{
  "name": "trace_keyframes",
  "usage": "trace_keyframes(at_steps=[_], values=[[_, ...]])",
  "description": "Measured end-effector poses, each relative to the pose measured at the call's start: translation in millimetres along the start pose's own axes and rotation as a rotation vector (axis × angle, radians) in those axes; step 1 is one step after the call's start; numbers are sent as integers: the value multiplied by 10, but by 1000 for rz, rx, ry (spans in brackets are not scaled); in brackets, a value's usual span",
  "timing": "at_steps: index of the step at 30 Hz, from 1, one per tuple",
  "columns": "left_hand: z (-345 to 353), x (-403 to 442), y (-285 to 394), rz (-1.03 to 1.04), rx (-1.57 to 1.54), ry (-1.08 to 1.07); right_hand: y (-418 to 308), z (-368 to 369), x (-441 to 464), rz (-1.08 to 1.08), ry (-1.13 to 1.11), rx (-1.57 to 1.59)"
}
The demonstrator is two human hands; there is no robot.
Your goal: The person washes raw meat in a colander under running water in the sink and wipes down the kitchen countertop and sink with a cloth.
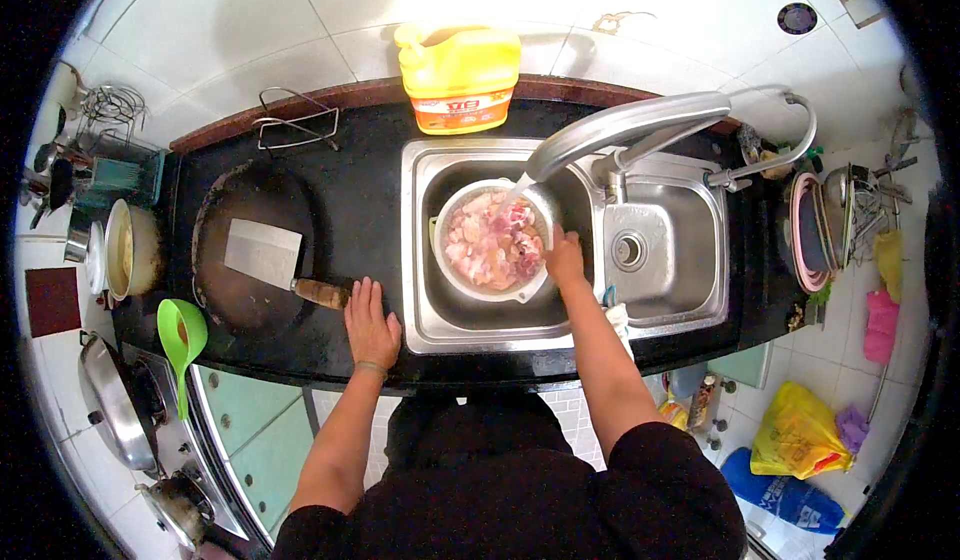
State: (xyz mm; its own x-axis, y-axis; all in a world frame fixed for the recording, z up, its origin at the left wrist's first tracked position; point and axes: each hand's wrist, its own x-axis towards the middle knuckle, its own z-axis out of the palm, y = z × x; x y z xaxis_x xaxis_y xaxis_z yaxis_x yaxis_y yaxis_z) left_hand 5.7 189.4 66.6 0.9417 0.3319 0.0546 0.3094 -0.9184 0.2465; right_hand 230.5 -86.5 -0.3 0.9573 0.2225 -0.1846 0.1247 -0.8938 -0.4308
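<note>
A white colander [452,277] full of raw meat pieces [495,240] sits in the larger left basin of the steel sink [425,315]. Water runs from the faucet [630,128] onto the meat. My right hand [566,258] grips the colander's right rim, its fingertips partly hidden. Flat on the black counter's front edge rests my left hand [372,330], open, with its fingers stretched out. Just left of it is the wooden handle of a cleaver [263,250], which lies on a round dark cutting board [225,295].
A yellow detergent jug [460,80] and a wire rack [297,125] stand behind the sink and board. The smaller right basin [660,260] has a drain. At left are a pot [132,250], a green ladle [181,340] and a stove with a pan [112,400].
</note>
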Motion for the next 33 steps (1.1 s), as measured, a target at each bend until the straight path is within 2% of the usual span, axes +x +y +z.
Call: trace_keyframes(at_steps=[1,2,4,6,7,9,11,13,14,15,17,19,21,23,24,25,27,28,30,31,33], values=[[8,3,0,-5,-4,-2,-64,-47,-42,-113,130,-154],[12,4,-8,9,-4,16,-172,-28,-73,-89,110,-117],[13,-22,-11,21,-1,31,-396,179,-236,-149,89,193],[4,-8,-8,32,12,44,-639,492,-305,-225,-165,-21],[-2,-3,1,35,15,47,-645,663,-364,-226,-161,-18],[-16,8,9,22,8,30,-561,1057,-468,-462,182,-193],[-14,11,-6,38,5,37,-501,1120,-447,-300,-124,-106],[9,-1,-1,41,-8,40,-289,1031,-441,-549,-16,358],[-8,3,4,36,-13,34,-326,821,-455,-548,-21,354],[-17,7,3,31,-16,30,-491,436,-455,-134,-215,657],[-1,10,-7,19,-16,19,-699,97,-384,295,-405,937],[-1,-3,-19,34,-11,25,-802,39,-309,-58,-113,760],[-9,-8,-9,25,-6,16,-754,122,-134,-49,-139,917],[1,10,-14,20,-7,13,-658,-73,-73,-3,-103,505],[12,6,-16,23,-7,22,-732,-212,-108,139,-23,557],[24,-6,-17,25,-8,29,-678,-126,-74,140,-22,556],[14,-5,-5,21,-2,22,-562,65,9,294,-134,216],[11,-1,-2,17,7,17,-553,119,-3,293,-133,214],[16,-2,-2,19,3,25,-674,213,-64,147,-67,87],[14,-8,-4,24,0,28,-715,278,-76,148,-67,88],[-9,2,9,2,-1,-1,-698,485,-76,-112,-97,186]])
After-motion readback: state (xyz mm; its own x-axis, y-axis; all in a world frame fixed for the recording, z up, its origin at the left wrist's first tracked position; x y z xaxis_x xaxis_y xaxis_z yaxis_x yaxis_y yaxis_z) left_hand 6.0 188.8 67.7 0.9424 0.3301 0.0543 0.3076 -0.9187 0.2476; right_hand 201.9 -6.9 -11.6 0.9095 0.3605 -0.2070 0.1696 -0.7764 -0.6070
